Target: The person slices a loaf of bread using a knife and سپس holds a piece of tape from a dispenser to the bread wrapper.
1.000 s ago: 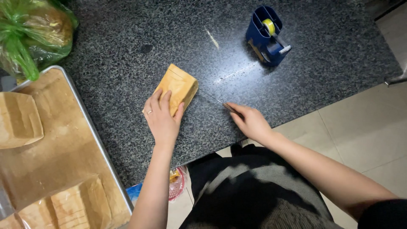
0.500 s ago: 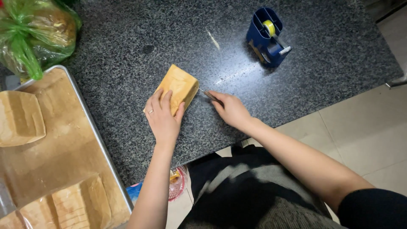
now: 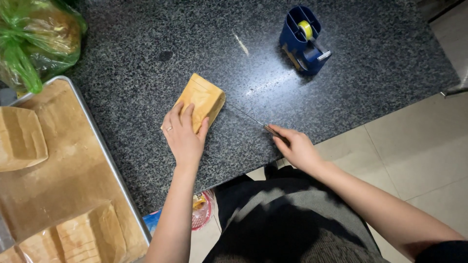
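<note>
A small golden-brown block of bread [image 3: 205,93] lies on the dark speckled stone counter [image 3: 370,58]. My left hand [image 3: 184,137], with a ring on one finger, rests flat on the block's near end and holds it down. My right hand [image 3: 298,150] grips the handle of a long thin knife [image 3: 247,117] near the counter's front edge. The blade lies low over the counter and points at the block's right side, its tip close to the bread.
A metal tray [image 3: 105,156] lined with brown paper sits at the left and carries bread loaves [image 3: 19,139]. A green plastic bag [image 3: 34,39] lies at the back left. A blue tape dispenser [image 3: 303,39] stands at the back right. Pale floor tiles [image 3: 419,151] show at the right.
My right hand slid the knife left toward the bread half a second ago, then drew back to the right. My left hand and the bread have stayed put.
</note>
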